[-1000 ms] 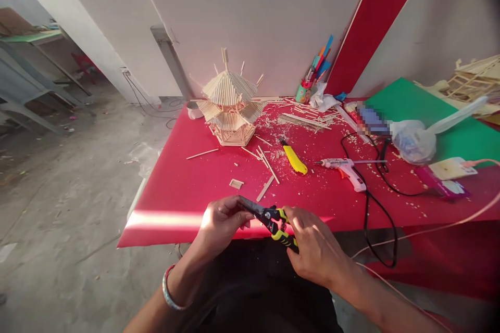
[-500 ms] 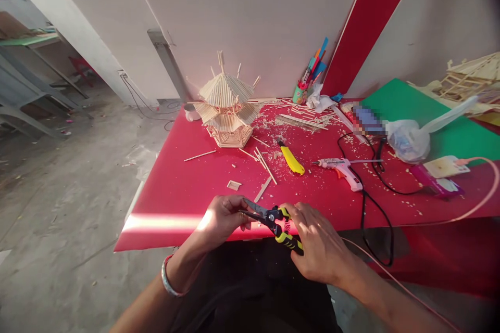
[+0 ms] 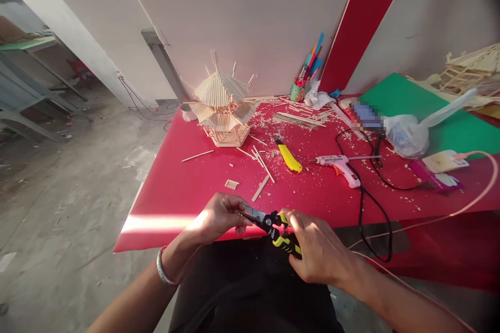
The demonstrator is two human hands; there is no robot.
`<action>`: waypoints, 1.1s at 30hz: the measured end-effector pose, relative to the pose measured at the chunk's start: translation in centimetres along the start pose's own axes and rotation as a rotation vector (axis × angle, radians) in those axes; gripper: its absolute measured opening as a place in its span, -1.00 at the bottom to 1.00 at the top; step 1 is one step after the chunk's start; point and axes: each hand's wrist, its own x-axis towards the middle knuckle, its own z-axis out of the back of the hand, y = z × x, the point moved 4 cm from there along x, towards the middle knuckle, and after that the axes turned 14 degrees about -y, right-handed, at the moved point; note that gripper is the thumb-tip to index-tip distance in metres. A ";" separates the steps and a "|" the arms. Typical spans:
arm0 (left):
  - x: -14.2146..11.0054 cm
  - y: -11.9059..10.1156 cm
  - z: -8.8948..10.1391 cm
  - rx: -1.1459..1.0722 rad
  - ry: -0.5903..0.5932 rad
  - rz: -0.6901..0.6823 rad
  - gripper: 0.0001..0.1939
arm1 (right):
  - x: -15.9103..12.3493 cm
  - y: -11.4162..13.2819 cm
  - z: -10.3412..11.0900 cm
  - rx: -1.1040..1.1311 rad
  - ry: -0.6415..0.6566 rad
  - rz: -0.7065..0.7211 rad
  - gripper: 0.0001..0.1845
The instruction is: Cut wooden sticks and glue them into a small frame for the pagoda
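In the head view, my right hand (image 3: pixel 318 244) is closed around the handles of black-and-yellow pliers (image 3: pixel 269 222), whose jaws point left. The jaws stand slightly apart, and a spring shows between the handles. My left hand (image 3: pixel 221 218) is pinched at the jaw tips; whatever its fingers hold is hidden. Both hands are above the near edge of the red table (image 3: pixel 156 192). Beyond them lie a small wooden frame piece (image 3: pixel 232 184), a flat craft stick (image 3: pixel 260 188) and thin wooden sticks (image 3: pixel 263 164).
A pagoda-like stick model (image 3: pixel 224 109) stands at the back. A yellow cutter knife (image 3: pixel 288 155) and a pink glue gun (image 3: pixel 339 166) with a black cable lie right of centre. Farther right are a plastic bag (image 3: pixel 408 135) and a green board (image 3: pixel 449 119). Shavings litter the tabletop.
The plier jaws have come closer together. Both hands keep their places at the table edge, and the view has shifted slightly. The objects on the table look unmoved.
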 end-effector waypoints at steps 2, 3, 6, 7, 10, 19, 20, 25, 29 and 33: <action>0.2 0.3 0.0 -0.023 0.014 0.006 -0.88 | 0.2 -0.2 0.1 0.023 0.004 -0.017 -0.18; 0.3 0.5 0.0 -0.038 0.021 0.009 -0.86 | 0.2 -0.2 0.1 0.027 -0.001 -0.020 -0.18; 0.6 0.8 0.0 -0.064 0.026 0.022 -0.85 | 0.3 -0.5 0.1 -0.012 -0.044 0.002 -0.15; 0.8 0.9 0.0 -0.063 0.026 0.027 -0.85 | 0.4 -0.5 0.1 -0.032 -0.058 0.013 -0.13; 1.1 0.9 0.0 -0.049 0.038 0.036 -0.82 | 0.5 -0.6 0.2 -0.054 -0.057 0.025 -0.11; 1.5 0.4 0.0 -0.047 0.066 0.005 -0.91 | 0.5 -0.4 0.2 0.057 0.060 -0.065 -0.08; 1.5 0.3 0.0 -0.045 0.065 0.001 -0.93 | 0.5 -0.4 0.2 0.071 0.068 -0.073 -0.09; 1.4 -0.1 -0.1 -0.030 0.055 -0.008 -0.97 | 0.7 0.1 0.5 0.070 0.054 -0.075 -0.12; 1.2 0.1 -0.1 -0.020 0.063 0.002 -0.94 | 0.9 0.3 0.6 0.079 0.060 -0.068 -0.16; 1.2 0.3 0.0 -0.041 0.080 0.004 -0.85 | 0.8 0.0 0.2 0.041 0.130 -0.108 -0.26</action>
